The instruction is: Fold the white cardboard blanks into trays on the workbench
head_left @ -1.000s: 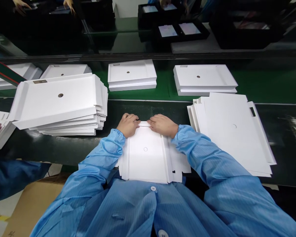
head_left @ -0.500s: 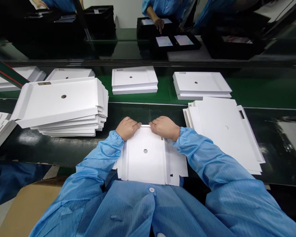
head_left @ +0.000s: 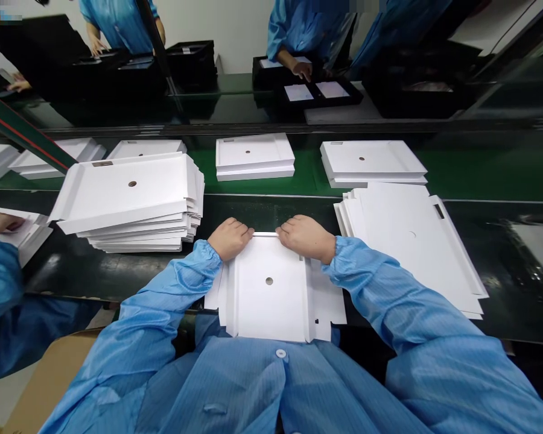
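Note:
A white cardboard box blank with a round hole lies in front of me, its near end against my smock. Its side flaps stand partly raised. My left hand is closed on the far left corner, fingers curled over the folded far edge. At the far right corner my right hand grips the same edge, its fingers bent and pressed together. Between the two hands a narrow stretch of the folded rim shows. Beneath the blank, another flat white sheet sticks out to the right. My fingertips are partly hidden.
Left is a stack of part-folded white trays; right, a stack of flat blanks. Paired white trays sit along the green belt. A co-worker's hand is at far left. Another person's hand works beyond the rail.
Both my hands stay on the far edge, with little movement. The view has tilted and shifted slightly left. A co-worker's hand and sleeve have come in at the left.

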A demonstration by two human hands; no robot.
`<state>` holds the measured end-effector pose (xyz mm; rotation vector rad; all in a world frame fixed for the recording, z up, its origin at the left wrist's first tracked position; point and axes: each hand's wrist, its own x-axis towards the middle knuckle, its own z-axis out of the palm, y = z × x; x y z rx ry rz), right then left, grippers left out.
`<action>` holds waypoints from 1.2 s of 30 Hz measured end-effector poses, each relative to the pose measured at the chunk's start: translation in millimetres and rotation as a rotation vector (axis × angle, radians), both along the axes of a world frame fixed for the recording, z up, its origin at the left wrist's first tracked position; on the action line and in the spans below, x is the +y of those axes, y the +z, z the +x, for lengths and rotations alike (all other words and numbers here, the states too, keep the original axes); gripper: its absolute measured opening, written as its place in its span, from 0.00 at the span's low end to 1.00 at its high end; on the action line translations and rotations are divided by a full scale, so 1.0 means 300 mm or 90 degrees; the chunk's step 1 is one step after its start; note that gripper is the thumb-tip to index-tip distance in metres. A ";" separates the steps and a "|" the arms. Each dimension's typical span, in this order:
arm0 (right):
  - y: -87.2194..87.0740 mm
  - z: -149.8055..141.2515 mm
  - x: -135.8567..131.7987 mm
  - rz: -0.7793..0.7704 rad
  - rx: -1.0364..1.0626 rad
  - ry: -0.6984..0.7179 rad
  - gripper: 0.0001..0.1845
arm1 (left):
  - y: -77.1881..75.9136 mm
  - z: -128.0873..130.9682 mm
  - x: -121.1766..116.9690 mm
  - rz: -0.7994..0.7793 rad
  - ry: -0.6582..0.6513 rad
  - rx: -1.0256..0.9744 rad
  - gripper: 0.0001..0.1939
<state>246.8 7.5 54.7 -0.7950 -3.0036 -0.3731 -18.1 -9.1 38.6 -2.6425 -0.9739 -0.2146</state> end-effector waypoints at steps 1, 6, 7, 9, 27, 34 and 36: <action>0.005 0.000 -0.003 -0.002 -0.004 -0.001 0.16 | 0.004 -0.001 -0.001 -0.001 0.004 -0.002 0.15; 0.030 0.000 -0.012 -0.024 -0.027 -0.008 0.15 | 0.021 -0.005 -0.005 -0.031 0.014 -0.034 0.12; 0.031 -0.001 -0.013 -0.033 -0.027 -0.016 0.15 | 0.023 -0.003 -0.007 -0.038 0.017 -0.036 0.12; 0.030 -0.001 -0.012 -0.058 -0.019 -0.037 0.15 | 0.026 0.000 -0.011 -0.048 0.024 -0.033 0.12; 0.072 0.013 -0.017 -0.148 0.102 -0.119 0.15 | 0.135 -0.070 -0.086 -0.054 0.119 -0.054 0.12; 0.105 -0.008 -0.037 -0.055 0.218 -0.079 0.25 | 0.194 -0.146 -0.114 -0.061 0.197 -0.111 0.14; 0.110 0.011 -0.036 -0.045 0.263 -0.090 0.30 | 0.217 -0.196 -0.115 -0.046 0.211 -0.147 0.14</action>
